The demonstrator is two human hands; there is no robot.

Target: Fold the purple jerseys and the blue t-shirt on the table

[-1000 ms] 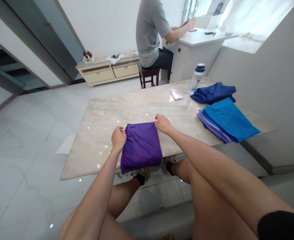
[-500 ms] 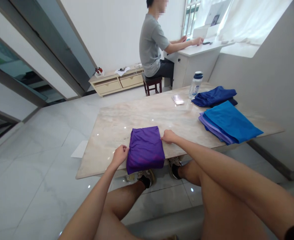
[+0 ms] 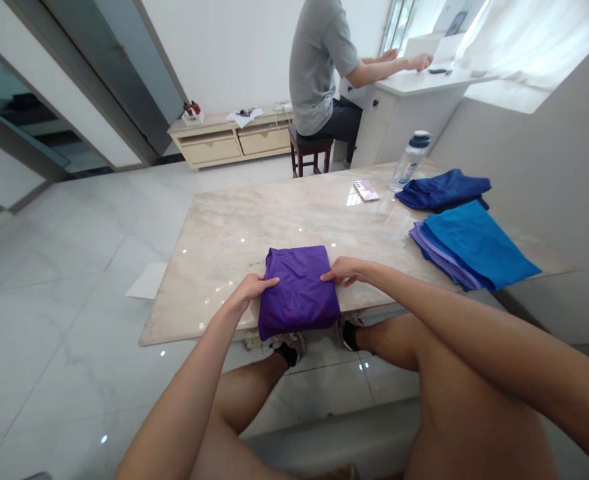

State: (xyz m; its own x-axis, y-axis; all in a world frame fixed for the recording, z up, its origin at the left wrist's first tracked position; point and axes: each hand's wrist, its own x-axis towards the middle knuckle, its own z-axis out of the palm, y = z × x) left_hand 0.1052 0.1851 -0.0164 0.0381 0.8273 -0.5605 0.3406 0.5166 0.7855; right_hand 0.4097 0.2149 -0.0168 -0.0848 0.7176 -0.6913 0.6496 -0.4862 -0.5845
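A folded purple cloth lies at the near edge of the marble-topped table, its front part hanging slightly over. My left hand grips its left side, thumb on top and the other fingers partly hidden at the edge. On the opposite side my right hand is closed on the right edge, one digit resting on the upper face. Far to the right lies a stack of folded cloths with a bright blue one on top and a lilac one below. Behind it is a crumpled dark blue cloth.
A water bottle and a phone stand and lie near the table's far edge. Beyond, a person in a grey shirt sits on a stool at a white desk. A low cabinet lines the wall.
Both hands have shifted from the sides of the purple cloth to a grip with a digit over its top. The camera view has tilted slightly down and left.
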